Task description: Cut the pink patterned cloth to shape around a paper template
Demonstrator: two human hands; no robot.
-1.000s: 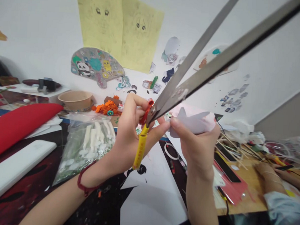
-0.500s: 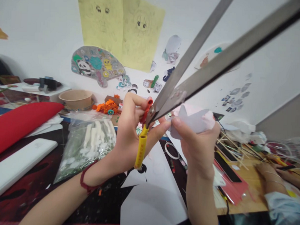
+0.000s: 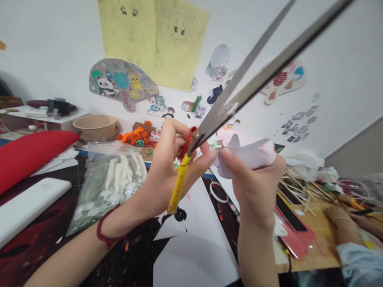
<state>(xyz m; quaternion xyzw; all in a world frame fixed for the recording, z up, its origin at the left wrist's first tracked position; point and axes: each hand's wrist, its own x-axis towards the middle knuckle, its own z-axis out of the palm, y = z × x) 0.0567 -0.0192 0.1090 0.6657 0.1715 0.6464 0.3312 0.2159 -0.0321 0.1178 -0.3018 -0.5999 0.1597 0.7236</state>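
Note:
My left hand [image 3: 161, 180] is closed around scissors [image 3: 178, 185] with a yellow and a red handle. Their long metal blades rise to the upper right, slightly apart, close to my view. A curled white paper cutout [image 3: 249, 154], with pink on its far side, is pinched between the thumb and fingers of my right hand [image 3: 255, 194]. The left thumb and fingertips meet near the cutout's left edge; whether they grip it I cannot tell. Below both hands lie white paper sheets [image 3: 195, 261], one bearing a dark-haired printed figure.
A plastic bag of pale stems [image 3: 114, 187], a white oblong case [image 3: 27, 213] and a red cushion-like object [image 3: 30, 154] lie left. Behind are a tan bowl [image 3: 96, 125] and orange flowers [image 3: 137, 136]. Another person's arm [image 3: 344, 226] rests at right, near wooden sticks [image 3: 299, 191].
The scissor blades have tipped away from my view and look closer together, uncovering more of the fan on the wall. Both hands keep nearly the same place.

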